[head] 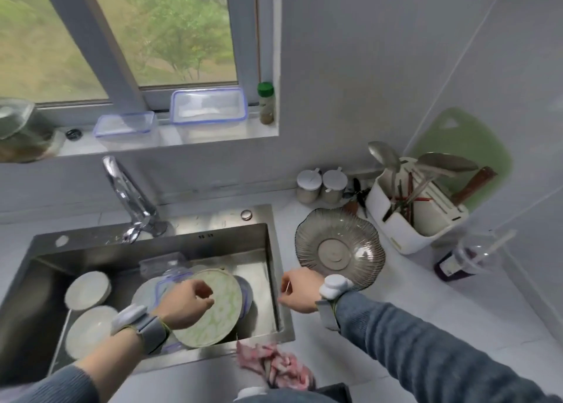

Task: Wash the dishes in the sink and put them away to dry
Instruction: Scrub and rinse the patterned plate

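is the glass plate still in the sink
No, the glass plate lies upside down on the counter, right of the sink.

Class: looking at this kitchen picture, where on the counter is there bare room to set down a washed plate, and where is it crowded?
Free: the counter right of the glass plate, in front of the utensil holder, above the right sleeve. Crowded: the sink, stacked with a green plate and bowls; the back corner, with jars.
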Action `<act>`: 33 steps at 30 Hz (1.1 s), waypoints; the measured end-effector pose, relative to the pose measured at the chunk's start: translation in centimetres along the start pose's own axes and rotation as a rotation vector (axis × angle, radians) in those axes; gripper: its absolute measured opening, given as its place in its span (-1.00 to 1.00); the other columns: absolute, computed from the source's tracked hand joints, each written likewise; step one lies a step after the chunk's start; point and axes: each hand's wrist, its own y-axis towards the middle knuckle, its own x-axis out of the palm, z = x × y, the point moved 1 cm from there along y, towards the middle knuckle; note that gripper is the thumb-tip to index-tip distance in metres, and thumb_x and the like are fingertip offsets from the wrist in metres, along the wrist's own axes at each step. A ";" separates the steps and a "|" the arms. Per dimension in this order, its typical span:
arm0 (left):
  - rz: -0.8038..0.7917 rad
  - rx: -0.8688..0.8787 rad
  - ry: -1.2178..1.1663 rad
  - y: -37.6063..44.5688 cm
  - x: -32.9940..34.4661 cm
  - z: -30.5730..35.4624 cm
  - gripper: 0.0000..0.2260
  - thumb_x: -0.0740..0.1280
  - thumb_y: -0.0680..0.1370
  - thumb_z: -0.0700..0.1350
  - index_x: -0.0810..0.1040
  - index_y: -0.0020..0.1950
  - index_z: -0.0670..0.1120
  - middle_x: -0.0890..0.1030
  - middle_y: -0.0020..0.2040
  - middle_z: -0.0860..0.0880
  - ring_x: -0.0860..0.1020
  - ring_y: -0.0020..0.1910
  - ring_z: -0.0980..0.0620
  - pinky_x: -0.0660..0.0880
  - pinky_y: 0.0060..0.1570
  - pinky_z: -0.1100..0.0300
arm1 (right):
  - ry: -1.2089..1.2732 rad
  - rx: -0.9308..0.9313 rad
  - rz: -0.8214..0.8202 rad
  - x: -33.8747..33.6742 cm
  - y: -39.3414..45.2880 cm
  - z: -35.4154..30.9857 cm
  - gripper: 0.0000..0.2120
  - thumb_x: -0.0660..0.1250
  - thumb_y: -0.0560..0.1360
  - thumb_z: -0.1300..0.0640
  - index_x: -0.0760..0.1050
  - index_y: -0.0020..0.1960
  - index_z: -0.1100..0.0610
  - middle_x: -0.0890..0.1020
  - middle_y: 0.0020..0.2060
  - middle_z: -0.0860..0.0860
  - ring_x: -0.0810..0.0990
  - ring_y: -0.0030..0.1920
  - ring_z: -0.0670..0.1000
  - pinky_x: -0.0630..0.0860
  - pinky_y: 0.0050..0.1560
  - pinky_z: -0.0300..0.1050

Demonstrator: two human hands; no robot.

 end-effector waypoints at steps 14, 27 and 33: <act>-0.049 -0.368 -0.056 -1.7 4.7 -9.4 -0.71 0.30 0.58 0.11 0.53 0.24 0.02 0.63 0.21 -0.05 0.60 0.18 -0.09 0.51 0.11 0.14 | -0.403 -0.062 -0.404 9.3 1.5 -5.4 -0.44 0.48 0.54 0.01 0.41 0.41 0.25 0.58 0.33 0.18 0.60 0.28 0.19 0.48 0.07 -0.08; -0.177 -0.533 -0.184 3.8 5.0 -12.5 -0.66 0.30 0.51 -0.09 0.57 0.27 -0.10 0.65 0.15 -0.12 0.62 0.11 -0.15 0.54 0.09 0.13 | -0.104 0.025 -0.244 6.9 4.8 -6.4 -0.79 0.32 0.54 -0.03 0.43 0.09 0.05 0.59 0.06 0.03 0.59 0.07 0.11 0.48 0.03 -0.10; -0.225 -0.557 -0.330 6.7 7.2 -14.6 -0.58 0.29 0.52 -0.13 0.52 0.38 -0.15 0.63 0.24 -0.15 0.60 0.10 -0.15 0.49 0.02 0.14 | -0.186 0.029 -0.399 8.2 4.9 -6.4 -0.35 0.57 0.33 -0.14 0.42 0.30 0.05 0.61 0.20 0.03 0.60 0.18 0.11 0.55 0.18 -0.06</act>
